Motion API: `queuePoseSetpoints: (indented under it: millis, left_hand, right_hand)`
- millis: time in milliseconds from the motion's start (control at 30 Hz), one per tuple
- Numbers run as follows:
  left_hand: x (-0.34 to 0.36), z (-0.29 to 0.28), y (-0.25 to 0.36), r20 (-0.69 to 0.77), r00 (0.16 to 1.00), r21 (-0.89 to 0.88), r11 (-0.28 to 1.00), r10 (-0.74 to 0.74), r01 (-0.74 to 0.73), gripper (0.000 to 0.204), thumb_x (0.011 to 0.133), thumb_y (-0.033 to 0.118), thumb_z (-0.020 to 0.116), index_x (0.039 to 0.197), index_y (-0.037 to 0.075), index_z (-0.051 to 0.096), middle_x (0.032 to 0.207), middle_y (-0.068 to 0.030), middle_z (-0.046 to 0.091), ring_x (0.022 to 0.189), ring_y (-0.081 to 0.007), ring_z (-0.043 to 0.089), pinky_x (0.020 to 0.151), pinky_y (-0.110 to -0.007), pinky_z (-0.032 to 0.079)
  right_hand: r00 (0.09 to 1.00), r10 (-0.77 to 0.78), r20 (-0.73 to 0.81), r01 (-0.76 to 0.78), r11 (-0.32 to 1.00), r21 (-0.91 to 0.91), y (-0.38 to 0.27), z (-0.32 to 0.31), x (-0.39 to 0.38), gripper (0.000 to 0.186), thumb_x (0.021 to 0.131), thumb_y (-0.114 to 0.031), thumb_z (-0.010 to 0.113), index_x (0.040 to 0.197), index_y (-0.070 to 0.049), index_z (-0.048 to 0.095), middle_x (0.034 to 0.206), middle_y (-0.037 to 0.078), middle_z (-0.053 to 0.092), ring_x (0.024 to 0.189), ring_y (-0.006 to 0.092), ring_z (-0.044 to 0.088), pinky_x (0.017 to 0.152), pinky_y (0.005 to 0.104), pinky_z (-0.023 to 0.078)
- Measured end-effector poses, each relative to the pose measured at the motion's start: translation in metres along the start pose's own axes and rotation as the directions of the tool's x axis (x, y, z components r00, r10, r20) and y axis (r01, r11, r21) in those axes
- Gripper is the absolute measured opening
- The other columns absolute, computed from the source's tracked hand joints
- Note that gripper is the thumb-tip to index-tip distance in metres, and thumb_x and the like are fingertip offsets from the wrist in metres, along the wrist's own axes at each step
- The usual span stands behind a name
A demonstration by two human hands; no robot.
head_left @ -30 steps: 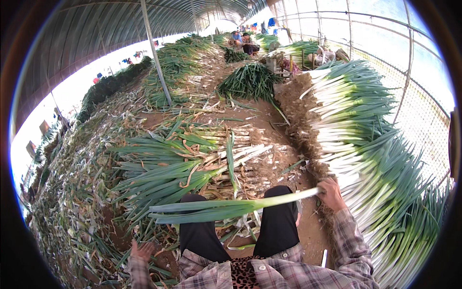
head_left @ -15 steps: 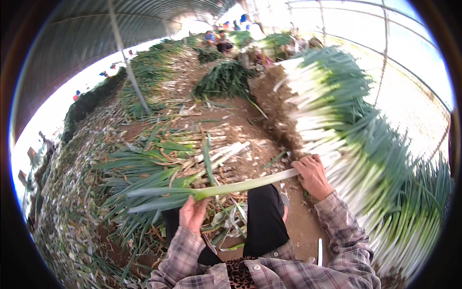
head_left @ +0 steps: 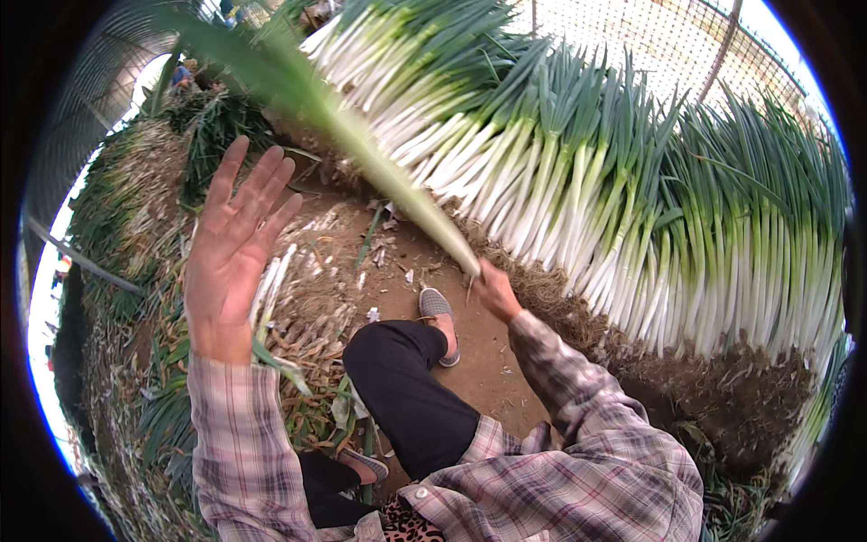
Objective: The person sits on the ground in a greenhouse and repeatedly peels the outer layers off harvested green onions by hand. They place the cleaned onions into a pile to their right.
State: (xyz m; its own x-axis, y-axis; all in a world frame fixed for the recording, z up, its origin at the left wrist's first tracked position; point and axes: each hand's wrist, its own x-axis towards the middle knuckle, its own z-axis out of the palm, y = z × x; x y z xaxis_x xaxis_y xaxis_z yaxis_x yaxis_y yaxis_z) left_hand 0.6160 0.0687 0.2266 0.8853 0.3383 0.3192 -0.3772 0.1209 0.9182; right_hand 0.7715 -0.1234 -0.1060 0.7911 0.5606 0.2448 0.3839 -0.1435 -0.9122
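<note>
My right hand is closed round the root end of a long green onion, which slants up to the upper left, its leaves smeared by motion. My left hand is raised beside the onion on the left, fingers apart and holding nothing. A long stacked row of green onions, white stems and green tops, runs across the upper right with roots and soil along its lower edge. A loose pile of onions with dry skins lies on the ground by my left arm.
My bent knee and shod foot are on the brown dirt floor. Netting lines the upper right side. Heaps of leaves, a metal post and part of a distant person are at the left.
My view has swung toward the row on the right. The held onion has turned from level to a steep slant, and my left hand has let go of its leaves and risen, fingers spread.
</note>
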Motion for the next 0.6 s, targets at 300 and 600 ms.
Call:
queuePoseSetpoints:
  millis: [300, 600]
  left_hand:
    - [-0.184, -0.108, -0.119, -0.457, 0.718, -0.303, 0.85, -0.526, 0.43, 0.045, 0.08, 0.009, 0.051, 0.121, -0.001, 0.035, 0.114, -0.0177, 0.046, 0.109, -0.0313, 0.044, 0.092, -0.047, 0.035]
    - [-0.304, -0.145, -0.127, -0.625, 0.299, -0.551, 0.679, -0.721, 0.485, 0.05, 0.079, 0.004, 0.051, 0.125, 0.005, 0.032, 0.118, -0.0164, 0.043, 0.1, -0.0261, 0.046, 0.092, -0.043, 0.036]
  right_hand:
    - [0.63, 0.664, -0.404, -0.597, 0.746, 0.295, 0.117, -0.062, 0.124, 0.026, 0.084, -0.023, 0.051, 0.09, 0.003, 0.049, 0.074, 0.011, 0.054, 0.057, 0.0176, 0.059, 0.036, 0.0278, 0.046]
    - [0.458, 0.81, -0.367, -0.845, 0.268, -0.463, 0.358, -0.117, 0.106, 0.019, 0.073, -0.023, 0.06, 0.086, -0.009, 0.064, 0.079, 0.006, 0.063, 0.074, 0.0202, 0.061, 0.059, 0.0323, 0.051]
